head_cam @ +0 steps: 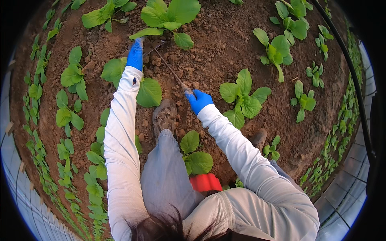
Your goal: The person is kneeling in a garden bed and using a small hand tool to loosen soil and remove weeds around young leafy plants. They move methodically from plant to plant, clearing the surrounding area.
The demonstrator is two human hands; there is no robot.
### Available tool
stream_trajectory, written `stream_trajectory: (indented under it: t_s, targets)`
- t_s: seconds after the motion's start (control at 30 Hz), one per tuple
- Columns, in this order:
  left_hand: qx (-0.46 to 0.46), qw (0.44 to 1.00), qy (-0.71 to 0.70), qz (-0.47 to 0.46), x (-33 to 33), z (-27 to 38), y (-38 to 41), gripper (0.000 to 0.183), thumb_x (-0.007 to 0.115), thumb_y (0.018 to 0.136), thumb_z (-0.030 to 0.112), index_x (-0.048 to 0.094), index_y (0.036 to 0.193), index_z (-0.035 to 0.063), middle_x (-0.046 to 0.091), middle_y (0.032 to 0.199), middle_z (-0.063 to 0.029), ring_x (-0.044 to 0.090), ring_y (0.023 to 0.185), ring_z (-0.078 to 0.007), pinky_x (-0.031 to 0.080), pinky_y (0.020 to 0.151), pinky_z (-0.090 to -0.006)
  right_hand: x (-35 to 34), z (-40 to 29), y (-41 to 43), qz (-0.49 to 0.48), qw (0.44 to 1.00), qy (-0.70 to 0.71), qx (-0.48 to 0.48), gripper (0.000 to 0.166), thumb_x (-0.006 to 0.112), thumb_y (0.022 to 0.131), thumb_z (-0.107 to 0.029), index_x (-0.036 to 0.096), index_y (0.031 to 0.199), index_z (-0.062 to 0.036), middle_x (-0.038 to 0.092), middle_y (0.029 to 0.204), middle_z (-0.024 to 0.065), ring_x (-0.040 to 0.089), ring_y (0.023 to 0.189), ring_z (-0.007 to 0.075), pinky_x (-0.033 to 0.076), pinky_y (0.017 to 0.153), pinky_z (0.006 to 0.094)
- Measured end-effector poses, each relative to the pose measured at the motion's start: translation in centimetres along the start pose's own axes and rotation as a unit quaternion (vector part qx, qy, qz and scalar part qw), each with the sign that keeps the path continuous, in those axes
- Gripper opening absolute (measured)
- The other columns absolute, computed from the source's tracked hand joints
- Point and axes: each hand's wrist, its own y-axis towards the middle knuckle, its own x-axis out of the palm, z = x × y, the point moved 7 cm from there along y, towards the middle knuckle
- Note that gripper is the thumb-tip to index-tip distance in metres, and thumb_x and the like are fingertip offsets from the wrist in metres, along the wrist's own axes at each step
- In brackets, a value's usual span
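My right hand (199, 101), in a blue glove, grips the handle end of a hand hoe (169, 67). The hoe's thin metal shaft slants up and left to a flat blade lying at the soil, below a large leafy green plant (164, 16). Beside that blade is my left hand (135, 56), also gloved in blue, reaching down close to the plant's lowest leaf. Its fingertips are blurred, so whether they hold anything is unclear. Another broad-leaved plant (149, 92) grows under my left forearm, which partly covers it.
Rows of leafy plants (71, 75) run along both sides in brown, crumbly soil (211, 54). One plant (243, 101) stands right of my right hand. My boot (165, 116) is planted between plants. Behind it sits a red plastic object (205, 182). A black hose-like line (351, 57) curves at right.
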Motion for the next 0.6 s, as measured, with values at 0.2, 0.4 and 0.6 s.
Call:
stream_trajectory:
  t_s: [0.2, 0.4, 0.6]
  targets:
    - [-0.025, 1.0, -0.003, -0.009, 1.6, 3.8, -2.8, 0.063, 0.034, 0.092, 0.051, 0.04, 0.132, 0.0029, 0.038, 0.137, -0.0109, 0.035, 0.126, -0.0215, 0.024, 0.105, -0.032, -2.7, 2.3, -6.0, 0.018, 0.994, 0.109, -0.004, 0.037, 0.054, 0.087, -0.035, 0.058, 0.105, -0.0034, 0.061, 0.067, 0.0131, 0.057, 0.057, 0.0232, 0.045, 0.056, 0.0343]
    - [-0.034, 0.999, -0.014, -0.011, 1.5, 3.1, -2.2, 0.063, 0.034, 0.092, 0.052, 0.04, 0.132, 0.004, 0.038, 0.138, -0.0105, 0.034, 0.127, -0.0214, 0.024, 0.105, -0.0324, -1.3, 7.4, -9.3, 0.026, 0.997, 0.067, 0.038, 0.036, 0.054, 0.087, -0.036, 0.058, 0.105, -0.0052, 0.058, 0.064, 0.0127, 0.053, 0.054, 0.0205, 0.043, 0.054, 0.0346]
    - [-0.04, 0.999, -0.019, -0.015, 1.8, 2.8, -2.0, 0.063, 0.034, 0.092, 0.053, 0.04, 0.132, 0.0051, 0.037, 0.138, -0.01, 0.034, 0.127, -0.0213, 0.024, 0.106, -0.0329, 0.1, 6.0, -6.5, 0.033, 0.99, 0.124, 0.064, 0.038, 0.055, 0.086, -0.037, 0.058, 0.104, -0.0025, 0.058, 0.064, 0.0157, 0.052, 0.054, 0.0199, 0.042, 0.054, 0.0346]
